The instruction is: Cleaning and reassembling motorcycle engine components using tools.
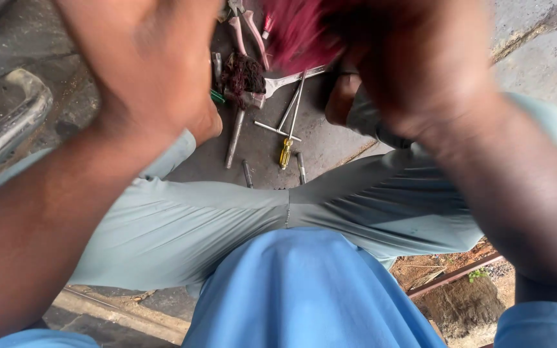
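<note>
**Fingers blurred up close to the lens, tools loose on the ground below**

Fingers of the right hand (414,64) are curled shut around a magenta cloth-like bundle (298,32), blurred; what sort of cloth I cannot tell. Left hand (149,64) is raised beside it with its back to the camera, fingers hidden, so open or closed cannot be told, nor whether it touches the bundle.

The bundle sits just inboard of the right fingers, against the frame's top edge. Its streaks run from the fingers down and toward the left hand, so the long axis looks diagonal; the free end points downward.

Risks, as a judgement: both hands block the person's view, so a dangling end could snag on the pliers (246,26) or the wrench (285,80) beneath the fingers. A yellow-handled screwdriver (286,145) and loose steel rods (234,138) lie between the knees; a dropped bundle would land among them.
</note>
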